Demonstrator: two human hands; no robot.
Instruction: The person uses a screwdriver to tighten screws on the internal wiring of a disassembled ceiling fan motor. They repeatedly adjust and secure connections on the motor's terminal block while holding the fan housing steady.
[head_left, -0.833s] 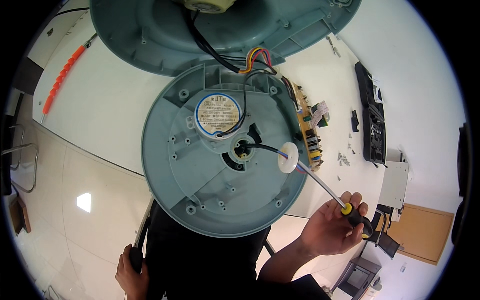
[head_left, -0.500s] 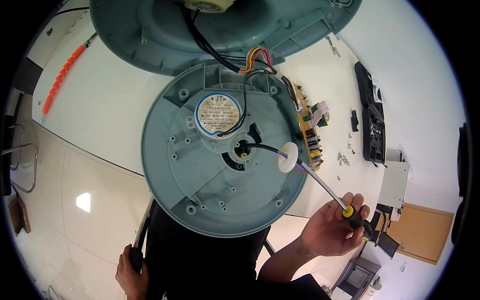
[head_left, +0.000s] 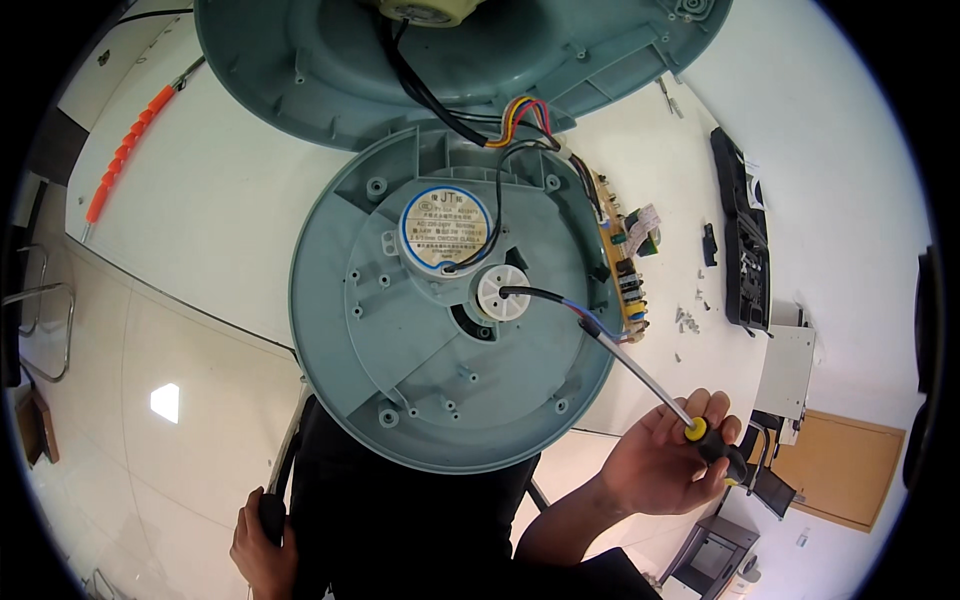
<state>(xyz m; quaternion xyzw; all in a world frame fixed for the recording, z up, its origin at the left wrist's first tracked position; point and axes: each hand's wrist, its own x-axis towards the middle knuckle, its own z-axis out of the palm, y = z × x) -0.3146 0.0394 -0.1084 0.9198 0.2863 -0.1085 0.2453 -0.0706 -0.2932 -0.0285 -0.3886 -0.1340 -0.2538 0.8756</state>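
My right hand [head_left: 650, 465] is closed round the black and yellow handle of a screwdriver [head_left: 648, 375]. Its shaft points up and left, and the tip meets the wires beside the base's right rim. A white plastic disc [head_left: 491, 300] sits over the central hub of a round grey-green base [head_left: 400, 345], with a black cable through its middle. Just above the disc is a round labelled motor [head_left: 446, 230]. At the lower left my left hand [head_left: 262, 560] wraps round a black rounded grip, apparently a chair arm [head_left: 271, 518].
Wires link the base to a larger grey-green housing [head_left: 300, 75] behind it. A circuit board [head_left: 618, 262] stands at the right rim. Loose screws [head_left: 688, 322] and a black tool case [head_left: 742, 250] lie further right. An orange spiral rod [head_left: 122, 158] lies far left.
The white disc has slid left along the cable, from near the screwdriver tip onto the hub. The base has shifted slightly right in view. Both hands keep their holds.
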